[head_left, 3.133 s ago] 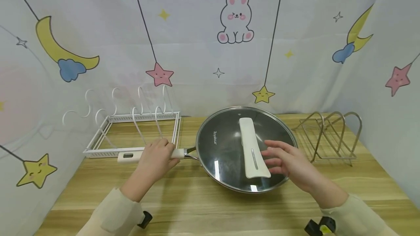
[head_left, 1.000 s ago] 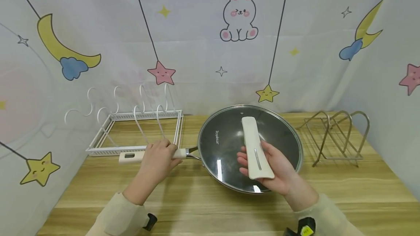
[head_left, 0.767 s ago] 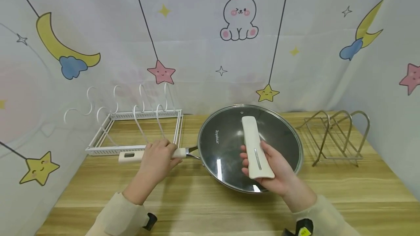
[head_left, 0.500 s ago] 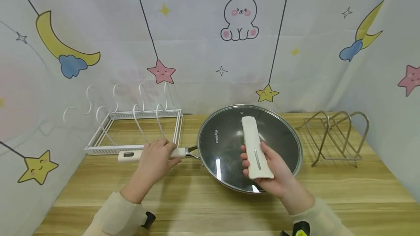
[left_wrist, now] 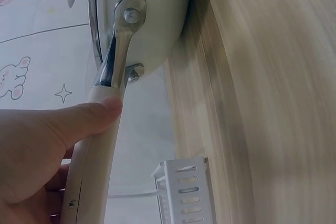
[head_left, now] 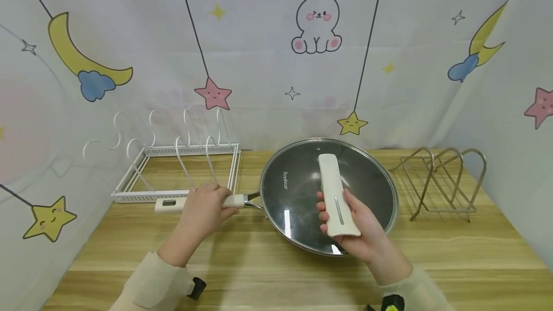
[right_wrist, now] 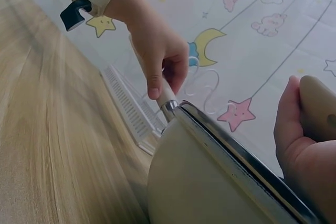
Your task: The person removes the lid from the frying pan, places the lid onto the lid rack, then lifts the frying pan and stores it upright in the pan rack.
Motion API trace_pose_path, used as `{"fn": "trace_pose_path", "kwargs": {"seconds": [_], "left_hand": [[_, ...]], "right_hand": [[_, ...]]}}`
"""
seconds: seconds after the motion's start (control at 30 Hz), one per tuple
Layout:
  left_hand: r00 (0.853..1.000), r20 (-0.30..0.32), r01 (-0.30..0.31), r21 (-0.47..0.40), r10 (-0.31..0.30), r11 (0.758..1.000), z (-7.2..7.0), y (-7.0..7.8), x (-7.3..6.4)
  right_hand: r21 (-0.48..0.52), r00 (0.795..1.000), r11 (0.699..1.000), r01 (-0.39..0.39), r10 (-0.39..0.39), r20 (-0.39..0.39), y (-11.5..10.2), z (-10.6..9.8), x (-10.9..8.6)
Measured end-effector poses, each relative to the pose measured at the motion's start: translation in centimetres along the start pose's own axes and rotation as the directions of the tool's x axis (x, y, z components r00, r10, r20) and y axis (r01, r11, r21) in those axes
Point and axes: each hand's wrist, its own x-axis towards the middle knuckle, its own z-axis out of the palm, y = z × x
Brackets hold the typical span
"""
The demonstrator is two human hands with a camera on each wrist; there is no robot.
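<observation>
A wok (right_wrist: 194, 177) with a cream outside stands on the wooden table, its glass lid (head_left: 294, 205) lying on top. The wok's long cream handle (head_left: 235, 201) points left, and my left hand (head_left: 205, 210) grips it near the metal joint. In the left wrist view the thumb (left_wrist: 89, 119) lies along this handle (left_wrist: 94, 171). My right hand (head_left: 365, 232) holds the lid's tall cream handle (head_left: 331, 191), with fingertips showing on its left side and the thumb on its right. The lid's rim sits on the wok's rim, as the right wrist view shows.
Behind my left hand is a white rack (head_left: 151, 196) with several curved wire dividers. A metal wire rack (head_left: 445, 181) with rounded loops stands to the right of the wok. A printed curtain (head_left: 259, 61) hangs close behind the table (head_left: 276, 282).
Three seconds ago my right hand was beside the lid handle with spread fingers; it has since moved left and taken hold of it. My left hand has kept its grip on the wok handle.
</observation>
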Motion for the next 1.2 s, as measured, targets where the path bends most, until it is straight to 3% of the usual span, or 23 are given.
{"fn": "trace_pose_path", "kwargs": {"seconds": [0.33,0.6,0.83,1.2], "left_hand": [[0.999,0.0,0.047,0.01,-0.047,0.999,0.0,0.2,0.0],[0.999,-0.002,0.036,0.009,-0.036,0.999,-0.2,0.3,0.1],[0.997,0.071,0.027,0.008,-0.028,1.0,-0.8,0.0,0.5],[0.988,0.15,-0.038,0.003,0.037,0.999,-1.4,-1.0,1.1]], "right_hand": [[0.013,0.999,1.0,0.026,-0.026,0.047,0.3,-0.3,0.1],[0.013,0.997,0.999,0.044,-0.045,0.069,0.4,-0.4,0.0],[0.0,0.997,0.999,0.043,-0.043,0.069,0.4,-0.4,0.1],[0.004,0.997,0.999,0.047,-0.047,0.057,0.3,-0.4,0.0]]}}
